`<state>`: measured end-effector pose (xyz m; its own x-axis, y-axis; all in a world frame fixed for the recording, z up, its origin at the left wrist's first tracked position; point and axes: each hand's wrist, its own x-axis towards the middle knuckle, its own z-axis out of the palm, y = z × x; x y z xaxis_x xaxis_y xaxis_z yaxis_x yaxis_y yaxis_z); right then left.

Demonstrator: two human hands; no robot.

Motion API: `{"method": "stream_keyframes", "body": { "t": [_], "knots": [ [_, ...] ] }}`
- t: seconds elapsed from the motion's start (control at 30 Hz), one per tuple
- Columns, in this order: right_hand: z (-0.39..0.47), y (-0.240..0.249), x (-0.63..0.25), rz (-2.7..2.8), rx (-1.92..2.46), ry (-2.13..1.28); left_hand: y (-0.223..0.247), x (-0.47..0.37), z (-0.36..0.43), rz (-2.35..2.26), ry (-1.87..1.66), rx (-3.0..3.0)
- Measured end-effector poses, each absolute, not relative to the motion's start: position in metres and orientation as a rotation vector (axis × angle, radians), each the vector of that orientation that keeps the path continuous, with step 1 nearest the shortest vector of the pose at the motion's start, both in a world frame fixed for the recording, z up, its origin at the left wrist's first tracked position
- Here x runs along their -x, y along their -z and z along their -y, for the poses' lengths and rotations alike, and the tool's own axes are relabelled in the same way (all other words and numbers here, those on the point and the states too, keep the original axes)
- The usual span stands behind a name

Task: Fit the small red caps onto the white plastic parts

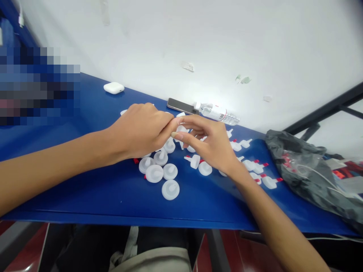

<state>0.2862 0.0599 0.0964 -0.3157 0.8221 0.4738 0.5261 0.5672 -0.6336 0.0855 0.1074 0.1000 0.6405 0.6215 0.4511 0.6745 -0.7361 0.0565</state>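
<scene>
The curled left hand (141, 130) meets the bent fingers of the right hand (211, 141); whether either pinches anything, I cannot tell. Around them, round, spouted, translucent white plastic discs (170, 189) and red-tipped white plastic pieces (270, 183) lie scattered on the smooth blue tabletop (113, 200).

1. White caps (154, 174): translucent discs, central spouts mostly up, clustered, partly overlapping, 7 o'clock from view centre
2. Front cap (170, 190): lies flat, spout up, about 6 o'clock
3. Red-tipped caps (269, 183): white bodies, on their sides, 4 o'clock, several tips pointing towards 3
4. Side-lying cap (195, 161): 5 o'clock
</scene>
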Motion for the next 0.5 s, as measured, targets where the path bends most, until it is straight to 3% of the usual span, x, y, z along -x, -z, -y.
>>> {"method": "stream_keyframes", "body": {
  "t": [0.5],
  "knots": [
    [-0.0583,-0.0951,-0.2843,2.006,1.132,-0.540,-0.1038,-0.0850,-0.1051,1.157,0.510,2.748]
  ]
}}
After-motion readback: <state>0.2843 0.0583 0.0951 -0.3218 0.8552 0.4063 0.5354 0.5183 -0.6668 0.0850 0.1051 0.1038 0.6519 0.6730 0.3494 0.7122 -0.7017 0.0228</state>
